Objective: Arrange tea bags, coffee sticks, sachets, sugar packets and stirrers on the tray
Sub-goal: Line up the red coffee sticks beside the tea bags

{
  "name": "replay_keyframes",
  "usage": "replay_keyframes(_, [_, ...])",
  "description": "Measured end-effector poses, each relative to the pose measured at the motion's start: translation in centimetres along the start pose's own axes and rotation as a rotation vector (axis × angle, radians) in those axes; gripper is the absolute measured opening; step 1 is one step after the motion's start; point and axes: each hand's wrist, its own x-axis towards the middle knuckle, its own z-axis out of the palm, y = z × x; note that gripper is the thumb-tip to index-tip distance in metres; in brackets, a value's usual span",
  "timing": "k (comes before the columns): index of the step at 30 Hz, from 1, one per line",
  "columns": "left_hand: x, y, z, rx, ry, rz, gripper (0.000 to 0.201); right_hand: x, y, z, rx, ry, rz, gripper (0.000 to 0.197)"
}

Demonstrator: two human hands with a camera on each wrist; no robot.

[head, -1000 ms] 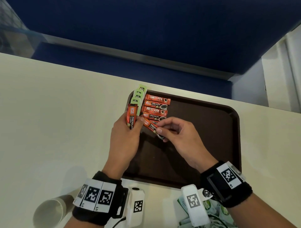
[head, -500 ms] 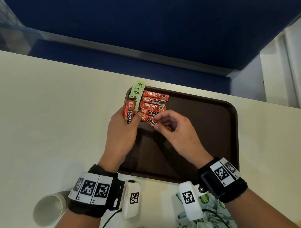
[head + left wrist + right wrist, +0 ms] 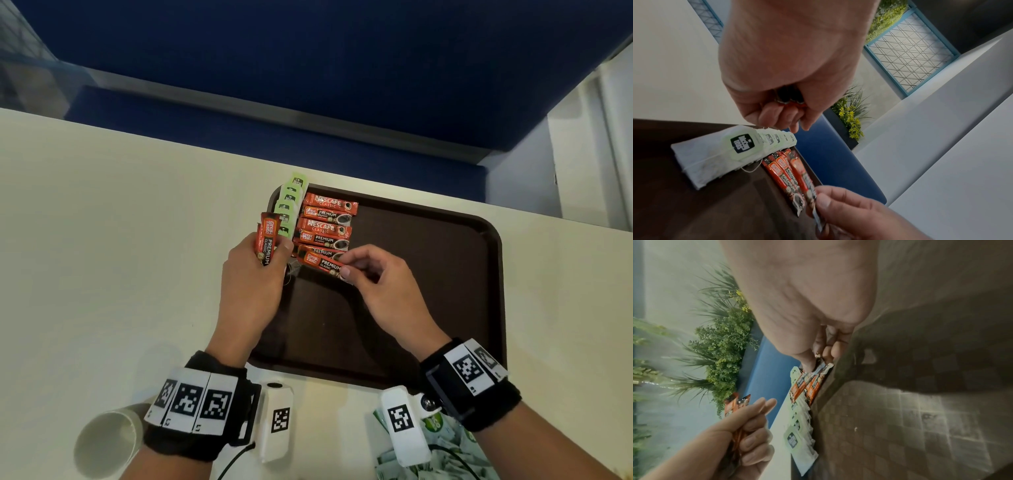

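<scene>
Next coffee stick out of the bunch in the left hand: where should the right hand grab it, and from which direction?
Pinch the free top end of a coffee stick that stands above the left hand, coming from the tray side. The lower ends are wrapped by that hand's grip, so only the tops are exposed. The right hand must first set down the stick it pinches.

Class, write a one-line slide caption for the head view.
Right hand lays a coffee stick on the tray; left hand holds spare sticks.

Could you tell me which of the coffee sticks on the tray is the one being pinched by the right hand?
It is the nearest stick in the column, lying slanted where the others lie level. The right hand pinches its right end; the left hand grips spare sticks.
</scene>
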Motion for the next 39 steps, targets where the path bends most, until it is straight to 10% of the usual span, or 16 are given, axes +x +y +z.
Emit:
replay_keyframes(21, [0.3,-0.4,-0.5,-0.012,0.007,0.003,0.026,0.4,2.5,2.8,-0.758,0.1,-0.307,0.023])
replay_keyframes(39, [0.8,-0.5,-0.5,-0.015,-0.081,-0.036,0.036,1.2,1.0,2.9,-0.595,0.145,-0.317,0.025])
